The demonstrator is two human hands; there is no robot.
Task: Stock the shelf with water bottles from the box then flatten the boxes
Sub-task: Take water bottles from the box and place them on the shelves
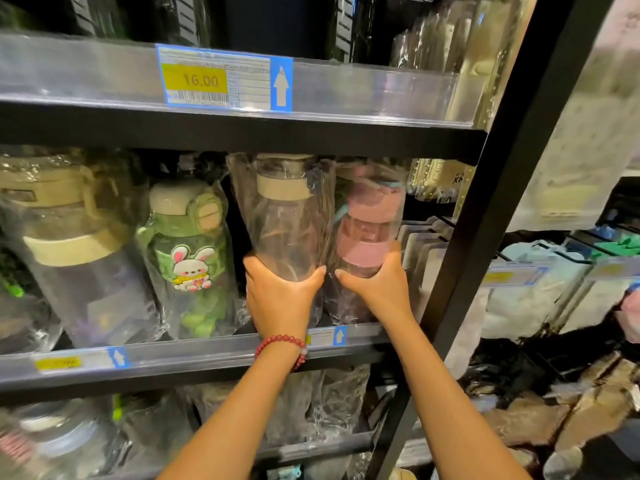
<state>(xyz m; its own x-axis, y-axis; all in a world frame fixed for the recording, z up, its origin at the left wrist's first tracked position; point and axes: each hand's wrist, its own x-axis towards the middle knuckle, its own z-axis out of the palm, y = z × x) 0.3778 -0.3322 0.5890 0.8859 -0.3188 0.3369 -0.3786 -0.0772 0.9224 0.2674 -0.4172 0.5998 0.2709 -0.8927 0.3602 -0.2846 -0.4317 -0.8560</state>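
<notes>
Hands grip two wrapped bottles on the shelf [207, 351]: left hand [277, 299] the beige-lidded bottle [284, 216], right hand [381, 289] the pink bottle [370, 220]; both bottle bases are hidden.

Single head view — faces forward, slightly downward, close to the middle shelf [207, 351]; forearms enter from the bottom edge.

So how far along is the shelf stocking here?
Middle shelf already holds wrapped bottles, including a green rabbit-sticker bottle. In hand: left hand grips a clear beige-lidded bottle, right hand a pink-lidded bottle. No box in view, so flattening remains unconfirmed.
</notes>
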